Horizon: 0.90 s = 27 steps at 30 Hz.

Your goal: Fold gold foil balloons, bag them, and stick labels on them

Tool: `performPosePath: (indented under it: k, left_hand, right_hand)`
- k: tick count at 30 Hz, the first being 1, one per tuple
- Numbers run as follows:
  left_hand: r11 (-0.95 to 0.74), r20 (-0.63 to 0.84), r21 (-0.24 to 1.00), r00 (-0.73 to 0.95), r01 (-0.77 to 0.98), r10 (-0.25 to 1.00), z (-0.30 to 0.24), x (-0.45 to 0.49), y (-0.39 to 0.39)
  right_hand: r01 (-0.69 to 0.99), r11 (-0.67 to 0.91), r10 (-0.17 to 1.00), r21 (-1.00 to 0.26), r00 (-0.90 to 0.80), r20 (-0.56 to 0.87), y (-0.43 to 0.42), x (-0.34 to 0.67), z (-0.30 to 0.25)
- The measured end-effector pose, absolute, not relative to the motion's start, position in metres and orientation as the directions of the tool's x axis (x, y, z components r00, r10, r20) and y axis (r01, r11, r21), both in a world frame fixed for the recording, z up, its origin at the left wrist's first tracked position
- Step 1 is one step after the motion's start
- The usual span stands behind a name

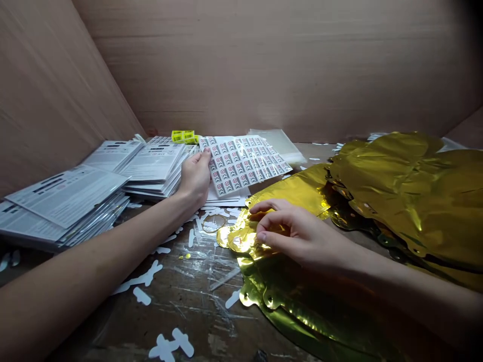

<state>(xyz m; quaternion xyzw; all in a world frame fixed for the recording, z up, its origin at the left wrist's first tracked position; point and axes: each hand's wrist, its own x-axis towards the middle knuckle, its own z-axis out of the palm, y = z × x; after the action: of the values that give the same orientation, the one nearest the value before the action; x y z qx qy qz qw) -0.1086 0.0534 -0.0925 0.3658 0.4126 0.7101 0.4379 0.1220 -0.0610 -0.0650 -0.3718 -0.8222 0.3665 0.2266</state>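
Note:
My left hand [196, 178] grips a sheet of small printed stickers [243, 163] by its left edge, thumb on top. The sheet is tilted up and carries rows of CE marks and red circle symbols. My right hand [292, 234] is over a gold foil balloon [298, 193], with thumb and index fingertips pinched together close to its tabbed end. Whatever lies between those fingertips is too small or hidden to make out. More flat foil balloons [320, 317] lie beneath the right hand and forearm.
Stacks of printed white packets [68, 196] stand at the left. A yellow roll of barcode labels [184, 137] and clear plastic bags [279, 143] lie at the back. White paper scraps [142, 295] litter the table. A gold foil pile [407, 191] fills the right, and wooden panels [264, 65] enclose the back.

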Motion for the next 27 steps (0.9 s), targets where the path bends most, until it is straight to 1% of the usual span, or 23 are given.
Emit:
performPosePath:
  k: [6, 13, 22, 27]
  left_hand:
    - [-0.284, 0.169, 0.903, -0.341, -0.323, 0.925, -0.0923, -0.1062, 0.0522]
    - [-0.283, 0.179, 0.912, -0.334, -0.296, 0.925, -0.0922, -0.1069, 0.0524]
    - [-0.266, 0.171, 0.910, -0.295, -0.319, 0.940, -0.0884, -0.1052, 0.0478]
    - [-0.283, 0.178, 0.909, -0.326, -0.307, 0.928, -0.0913, -0.1066, 0.0515]
  right_hand:
    - [0.468, 0.431, 0.802, -0.772, -0.590, 0.090, -0.0610, 0.1222, -0.0678]
    - [0.492, 0.449, 0.803, -0.746, -0.589, 0.095, -0.0606, 0.1213, -0.0667]
    - [0.516, 0.475, 0.795, -0.713, -0.599, 0.096, -0.0604, 0.1210, -0.0635]
    - [0.523, 0.475, 0.799, -0.708, -0.594, 0.096, -0.0605, 0.1212, -0.0634]
